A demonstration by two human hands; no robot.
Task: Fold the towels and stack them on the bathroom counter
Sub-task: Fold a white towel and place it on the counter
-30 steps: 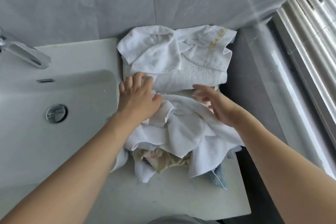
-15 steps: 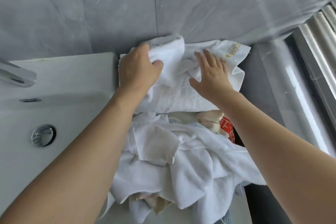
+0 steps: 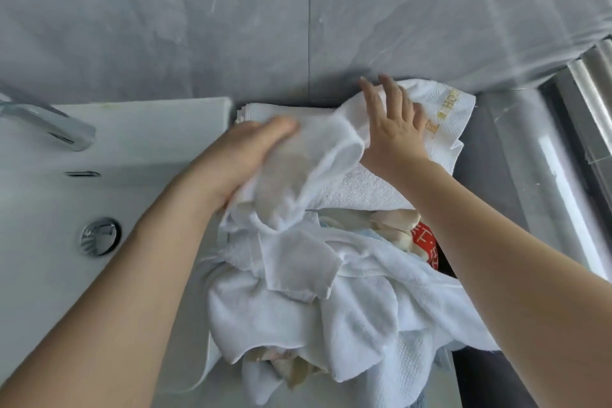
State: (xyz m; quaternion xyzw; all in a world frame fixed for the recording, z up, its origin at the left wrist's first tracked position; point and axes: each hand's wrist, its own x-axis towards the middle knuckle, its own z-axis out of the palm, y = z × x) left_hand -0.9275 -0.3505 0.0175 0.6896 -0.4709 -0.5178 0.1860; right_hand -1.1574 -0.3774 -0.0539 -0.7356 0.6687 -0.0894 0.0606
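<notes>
At the back of the counter (image 3: 331, 397), against the grey tiled wall (image 3: 198, 26), lies a white towel (image 3: 364, 185) with a looped terry face and a waffle-weave border that carries gold lettering (image 3: 443, 109) near its right corner (the letters are too blurred to read). A soft flap of this towel (image 3: 318, 156) is raised and draped over the left hand (image 3: 245, 156), which is blurred; its thumb shows above the cloth and the fingers are hidden under it, so I cannot tell how firmly it grips. The right hand (image 3: 394, 129) lies flat on the towel's right part, fingers spread and apart, closed on nothing. Nearer the camera sits a crumpled heap of white towels (image 3: 314, 301), unfolded, with cream cloth (image 3: 390, 222) and a red printed piece (image 3: 427, 242) showing between it and the flat towel. To the left are the white sink (image 3: 49, 209), its chrome drain (image 3: 99, 235) and the tap (image 3: 49, 122).
</notes>
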